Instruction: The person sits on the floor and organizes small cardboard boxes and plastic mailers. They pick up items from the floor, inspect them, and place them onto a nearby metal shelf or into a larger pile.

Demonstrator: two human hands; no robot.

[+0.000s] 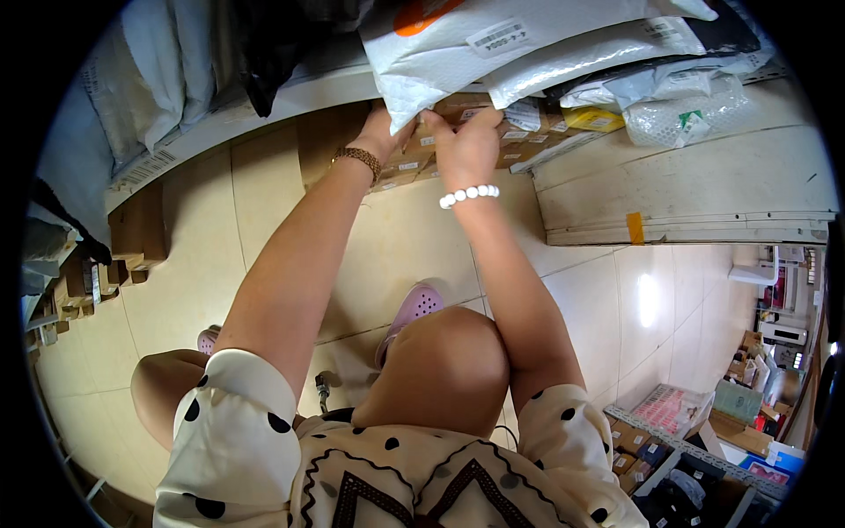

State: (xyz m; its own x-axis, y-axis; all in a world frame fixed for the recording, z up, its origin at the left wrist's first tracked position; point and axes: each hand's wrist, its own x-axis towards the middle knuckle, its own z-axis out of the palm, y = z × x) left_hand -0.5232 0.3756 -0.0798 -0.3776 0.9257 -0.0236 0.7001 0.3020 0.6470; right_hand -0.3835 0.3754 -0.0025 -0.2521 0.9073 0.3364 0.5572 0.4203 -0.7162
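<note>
Both my arms reach forward to a low shelf of small brown cardboard boxes (pixel 409 165), many with white labels. My left hand (pixel 385 136), with a brown bracelet at the wrist, is against the boxes at the left. Its fingers are mostly hidden behind the corner of a white padded mailer (pixel 422 70). Just to its right, my right hand (pixel 468 151) rests at the box fronts, a white bead bracelet (pixel 469 195) on its wrist. The thumb is spread away from the fingers, and the fingertips are partly hidden among the boxes.
Silvery bubble mailers (pixel 598 57) and a clear bubble-wrapped pack (pixel 691 114) lie above the boxes, overhanging the shelf edge. Grey-white bags (pixel 167 66) fill the shelf at left. A pale panel (pixel 687 185) stands right. A crate of dark packs (pixel 695 488) sits at lower right.
</note>
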